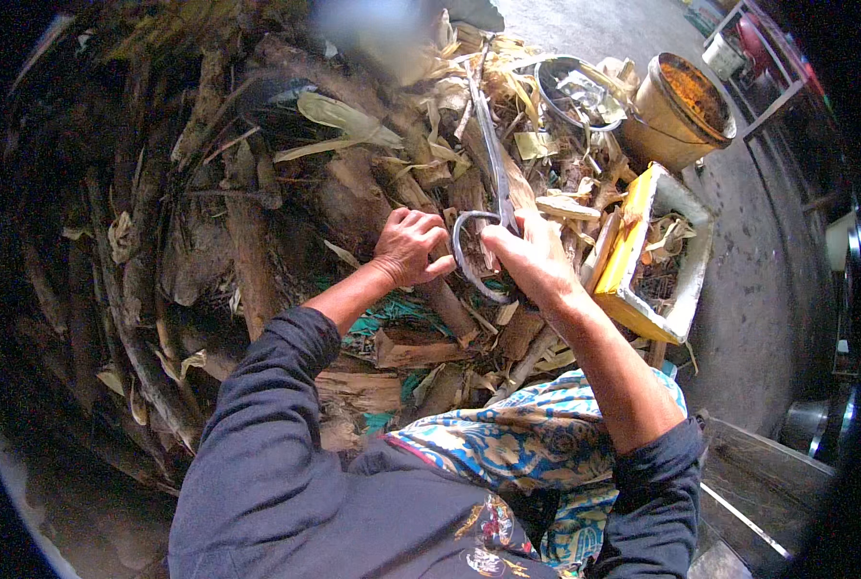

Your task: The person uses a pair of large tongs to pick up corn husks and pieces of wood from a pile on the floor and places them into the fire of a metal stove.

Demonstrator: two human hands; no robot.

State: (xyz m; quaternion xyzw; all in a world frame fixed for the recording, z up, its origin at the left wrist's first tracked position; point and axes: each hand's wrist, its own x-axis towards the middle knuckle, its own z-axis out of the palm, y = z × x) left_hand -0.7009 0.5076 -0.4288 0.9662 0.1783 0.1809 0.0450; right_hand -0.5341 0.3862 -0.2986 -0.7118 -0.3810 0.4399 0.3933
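Note:
My right hand [535, 257] grips a long metal tool [494, 152], which looks like tongs or large shears. Its looped dark handle [466, 279] curves out to the left of my thumb, and its narrow metal end points away from me over the pile. Just left of the loop, my left hand [414, 246] is bent over a length of firewood [448, 307], fingers curled and thumb stretched toward the handle. Whether it holds the wood is hidden. Split wood [419, 352] and green shreds [379, 318] lie below both hands.
Branches and logs [246, 239] cover the left side. Dry corn husks [347, 119] are scattered on top. At right stand a yellow-and-white box [629, 289] holding husks and a bucket [662, 123] with orange contents. A round hoop-rimmed container [575, 119] lies beyond, beside concrete floor [741, 289].

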